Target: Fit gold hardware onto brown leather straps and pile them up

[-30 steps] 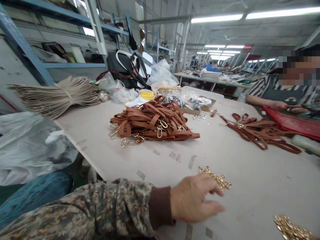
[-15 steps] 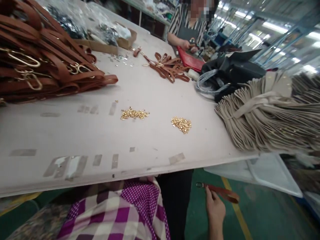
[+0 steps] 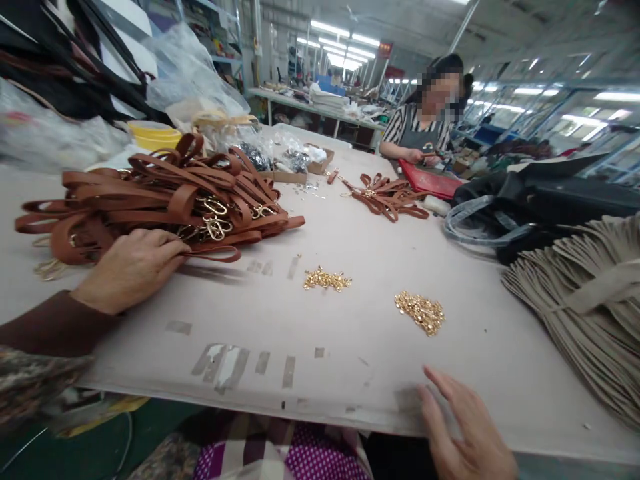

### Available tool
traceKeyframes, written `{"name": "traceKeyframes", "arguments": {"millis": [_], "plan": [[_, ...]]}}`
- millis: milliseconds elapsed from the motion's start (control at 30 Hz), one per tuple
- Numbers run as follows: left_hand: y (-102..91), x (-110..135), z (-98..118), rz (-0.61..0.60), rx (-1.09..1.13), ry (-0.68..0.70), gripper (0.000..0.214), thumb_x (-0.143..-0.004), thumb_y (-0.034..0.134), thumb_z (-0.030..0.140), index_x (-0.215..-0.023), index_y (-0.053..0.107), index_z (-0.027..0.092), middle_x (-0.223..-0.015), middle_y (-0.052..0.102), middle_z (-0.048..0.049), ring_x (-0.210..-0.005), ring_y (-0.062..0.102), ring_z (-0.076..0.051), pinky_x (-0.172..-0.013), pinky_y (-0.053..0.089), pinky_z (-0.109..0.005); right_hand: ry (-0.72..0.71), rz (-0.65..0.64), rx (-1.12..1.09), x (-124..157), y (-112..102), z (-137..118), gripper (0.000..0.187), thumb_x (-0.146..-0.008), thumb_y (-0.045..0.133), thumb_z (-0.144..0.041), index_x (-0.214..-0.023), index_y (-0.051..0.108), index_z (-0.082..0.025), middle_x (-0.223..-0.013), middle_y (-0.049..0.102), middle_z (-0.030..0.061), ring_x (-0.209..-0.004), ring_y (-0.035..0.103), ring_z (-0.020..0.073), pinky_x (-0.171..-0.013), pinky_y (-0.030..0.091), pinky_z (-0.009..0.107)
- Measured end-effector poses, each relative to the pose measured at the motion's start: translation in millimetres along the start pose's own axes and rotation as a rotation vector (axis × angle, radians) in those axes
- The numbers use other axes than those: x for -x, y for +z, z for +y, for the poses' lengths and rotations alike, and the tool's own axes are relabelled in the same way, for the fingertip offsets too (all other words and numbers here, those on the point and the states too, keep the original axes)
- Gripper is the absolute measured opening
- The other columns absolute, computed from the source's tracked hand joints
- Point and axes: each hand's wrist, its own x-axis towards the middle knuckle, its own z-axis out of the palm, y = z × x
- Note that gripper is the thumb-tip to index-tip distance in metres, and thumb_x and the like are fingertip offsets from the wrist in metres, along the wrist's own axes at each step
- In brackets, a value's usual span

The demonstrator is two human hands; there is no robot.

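Left hand [image 3: 131, 268]: lies knuckles-up at the near edge of a pile of brown straps [image 3: 165, 200], fingers bent down onto the loop of the lowest strap. They touch it; whether they pinch it I cannot tell, as the thumb is hidden. A dark brown cuff and a patterned sleeve run back from the wrist.

The pile spreads up and to the right of this hand. It is made of flat leather-like bands laid across one another, with gold clasps [image 3: 213, 217] showing among them just beyond the fingertips. Behind the pile are a yellow tub [image 3: 153, 137] and clear plastic bags [image 3: 190, 73].

Between the two hands is the pale table [image 3: 280, 313], with patches of tape [image 3: 225, 360] near its front edge. Two small heaps of loose gold fittings lie here — the first heap [image 3: 327, 280] about midway between the hands, the second heap [image 3: 421, 312] just beyond the right hand.

Far side, beyond the heaps: a smaller bundle of straps [image 3: 385, 193], and a co-worker in a striped top [image 3: 417, 130] with both hands over a red piece [image 3: 430, 181].

Right hand [image 3: 473, 437]: at the front edge of the table, palm down, fingers spread and flat — it holds nothing. To its right is a thick bundle of beige strips [image 3: 585, 300], with a black bag [image 3: 540, 200] behind that. Below the table edge, between the hands, is a purple checked cloth [image 3: 300, 460].
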Motion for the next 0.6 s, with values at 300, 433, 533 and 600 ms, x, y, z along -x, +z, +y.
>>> {"name": "traceKeyframes", "arguments": {"millis": [300, 433, 533, 600], "plan": [[-31.9, 1, 88, 0.094, 0.856, -0.165, 0.017, -0.089, 0.051, 0.035, -0.088, 0.059, 0.020, -0.081, 0.066, -0.0004, -0.074, 0.065, -0.015, -0.072, 0.052, -0.025, -0.155, -0.361, 0.225, -102, 98, -93, 0.045, -0.092, 0.053, -0.041, -0.130, 0.055, -0.018, -0.135, 0.054, 0.0125, -0.125, 0.044, 0.0335, -0.101, 0.040, 0.050], [-24.1, -9, 143, -0.241, 1.391, -0.355, 0.020, -0.091, 0.048, 0.042, -0.095, 0.048, 0.022, -0.066, 0.060, 0.0033, -0.047, 0.059, -0.013, -0.046, 0.050, -0.022, -0.158, -0.333, 0.213, -107, 111, -93, 0.049, -0.093, 0.052, -0.041, -0.133, 0.052, -0.014, -0.134, 0.055, 0.0129, -0.126, 0.043, 0.0337, -0.102, 0.038, 0.051], [-12.5, -15, 180, -0.463, 1.679, -0.515, 0.018, -0.093, 0.043, 0.038, -0.090, 0.046, 0.020, -0.063, 0.053, 0.0050, -0.040, 0.046, -0.007, -0.037, 0.035, -0.015, -0.151, -0.239, 0.129, -104, 110, -87, 0.044, -0.095, 0.047, -0.039, -0.128, 0.055, -0.010, -0.128, 0.060, 0.0160, -0.123, 0.047, 0.0318, -0.101, 0.039, 0.050], [-8.8, -18, 199, -0.561, 1.796, -0.539, 0.012, -0.090, 0.049, 0.028, -0.087, 0.046, 0.018, -0.070, 0.052, 0.0040, -0.046, 0.045, -0.005, -0.040, 0.034, -0.015, -0.115, -0.170, 0.021, -99, 104, -81, 0.038, -0.095, 0.046, -0.037, -0.121, 0.060, -0.012, -0.119, 0.065, 0.0156, -0.113, 0.054, 0.0286, -0.097, 0.042, 0.048]]}}
